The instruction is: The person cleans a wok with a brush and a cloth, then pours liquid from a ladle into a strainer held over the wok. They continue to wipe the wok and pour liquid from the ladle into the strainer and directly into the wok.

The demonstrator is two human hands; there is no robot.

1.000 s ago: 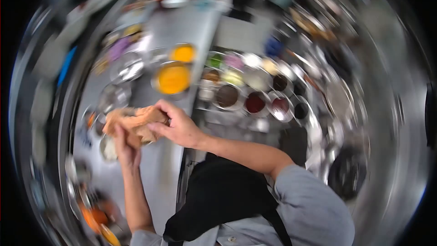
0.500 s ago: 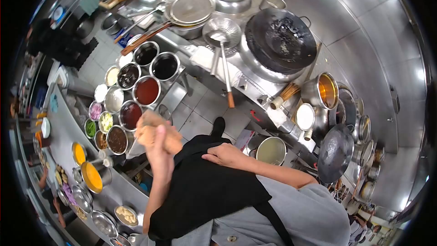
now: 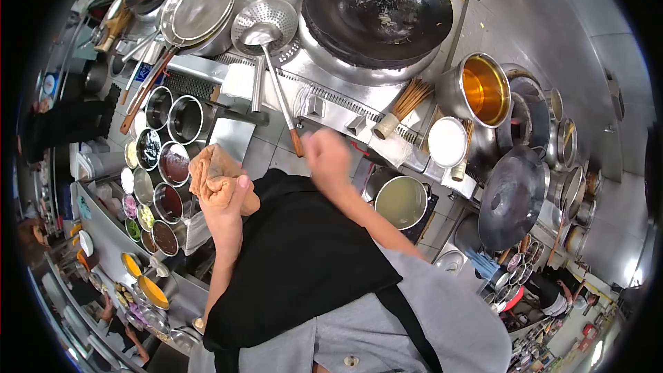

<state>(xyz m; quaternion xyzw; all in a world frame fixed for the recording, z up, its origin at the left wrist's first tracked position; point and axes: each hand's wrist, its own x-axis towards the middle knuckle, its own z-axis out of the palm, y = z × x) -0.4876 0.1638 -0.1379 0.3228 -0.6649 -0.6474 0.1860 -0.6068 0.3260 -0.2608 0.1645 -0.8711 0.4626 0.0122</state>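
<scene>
My left hand (image 3: 222, 217) is closed around a bunched orange-brown cloth (image 3: 219, 174), thumb laid along its near side. My right hand (image 3: 327, 160) is smeared by motion in front of the stove edge, close to the wooden end of a long-handled ladle (image 3: 277, 81). Its fingers look curled, but the blur hides their detail. The ladle's bowl rests in a perforated strainer (image 3: 265, 25) on the stove top. Beyond the right hand, a dark wok (image 3: 378, 10) sits on its burner with wet residue inside.
Pots of dark and red sauces (image 3: 173, 164) stand at the left. A bamboo brush (image 3: 405, 105), a pot of amber liquid (image 3: 485, 88) and a white-topped container (image 3: 447, 142) line the stove's right. Below them is a pot of cloudy liquid (image 3: 401, 202). Another person (image 3: 563, 290) is far right.
My right hand has lifted off the black apron and moved up toward the stove. My left hand has shifted slightly left and down with the cloth. The view has moved closer to the stove.
</scene>
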